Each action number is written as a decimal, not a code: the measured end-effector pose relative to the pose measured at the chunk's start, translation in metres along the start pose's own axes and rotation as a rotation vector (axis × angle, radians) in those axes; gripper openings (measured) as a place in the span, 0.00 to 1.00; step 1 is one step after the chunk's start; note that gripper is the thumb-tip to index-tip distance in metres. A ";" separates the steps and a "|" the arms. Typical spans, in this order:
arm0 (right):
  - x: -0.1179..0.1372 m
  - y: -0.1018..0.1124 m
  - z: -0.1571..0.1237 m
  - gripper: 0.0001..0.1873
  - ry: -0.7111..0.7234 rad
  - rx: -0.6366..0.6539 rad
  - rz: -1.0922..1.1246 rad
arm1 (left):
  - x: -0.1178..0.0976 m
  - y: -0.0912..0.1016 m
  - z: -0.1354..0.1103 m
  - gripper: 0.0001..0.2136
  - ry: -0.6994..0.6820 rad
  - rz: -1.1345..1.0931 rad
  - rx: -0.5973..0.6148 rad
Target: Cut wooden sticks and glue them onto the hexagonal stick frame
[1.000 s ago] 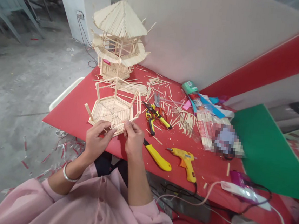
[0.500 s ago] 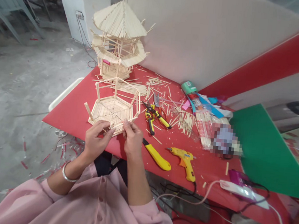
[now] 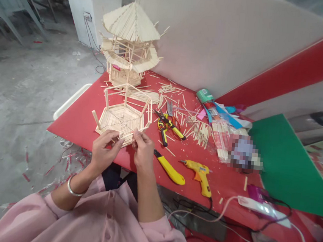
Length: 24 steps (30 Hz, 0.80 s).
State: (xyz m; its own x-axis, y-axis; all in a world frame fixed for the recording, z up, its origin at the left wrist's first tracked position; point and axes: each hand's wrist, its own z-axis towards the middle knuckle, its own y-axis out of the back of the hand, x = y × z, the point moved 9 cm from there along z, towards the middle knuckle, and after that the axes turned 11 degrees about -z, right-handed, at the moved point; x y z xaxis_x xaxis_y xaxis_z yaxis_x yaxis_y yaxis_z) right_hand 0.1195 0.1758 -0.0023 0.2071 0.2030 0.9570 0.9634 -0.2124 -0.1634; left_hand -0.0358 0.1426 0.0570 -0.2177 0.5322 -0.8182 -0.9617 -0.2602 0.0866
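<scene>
Fingertips of left hand (image 3: 105, 151) and right hand (image 3: 144, 151) pinching near edge of hexagonal pale-stick frame (image 3: 111, 119) on red tabletop (image 3: 75, 112); tiered pale-stick pagoda (image 3: 132, 24) close behind, yellow glue gun (image 3: 201, 173) to the right.

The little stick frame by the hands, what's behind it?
Behind the stick frame, loose sticks lie on the red table and a taller stick tower stands. The tower's covered far side can't be seen.

A red tabletop (image 3: 73, 116) filled mid-frame. A stick pagoda (image 3: 132, 25) stood at upper centre-left, a hexagonal stick frame (image 3: 121, 118) nearer. Loose sticks (image 3: 201, 134) lay scattered around centre, beside black-and-yellow pliers (image 3: 162, 126); a yellow cutter (image 3: 171, 170) and glue gun (image 3: 201, 171) lay lower.
</scene>
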 end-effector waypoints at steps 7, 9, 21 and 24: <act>-0.001 0.000 0.000 0.20 -0.002 0.000 0.015 | 0.003 0.000 -0.001 0.03 0.017 -0.027 0.015; -0.002 0.001 0.001 0.20 -0.003 -0.001 0.004 | 0.005 -0.001 -0.002 0.03 0.029 -0.043 0.016; -0.001 0.000 0.001 0.20 -0.001 -0.006 0.023 | 0.005 0.001 -0.002 0.04 0.054 -0.070 0.023; -0.001 0.000 0.001 0.20 -0.002 -0.011 0.029 | 0.002 0.000 -0.001 0.04 0.043 -0.069 0.028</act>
State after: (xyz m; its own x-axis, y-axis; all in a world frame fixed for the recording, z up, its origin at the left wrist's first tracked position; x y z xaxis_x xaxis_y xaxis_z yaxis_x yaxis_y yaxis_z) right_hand 0.1191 0.1769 -0.0032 0.2351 0.1984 0.9515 0.9551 -0.2287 -0.1883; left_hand -0.0361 0.1432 0.0546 -0.1441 0.5130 -0.8462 -0.9785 -0.2013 0.0447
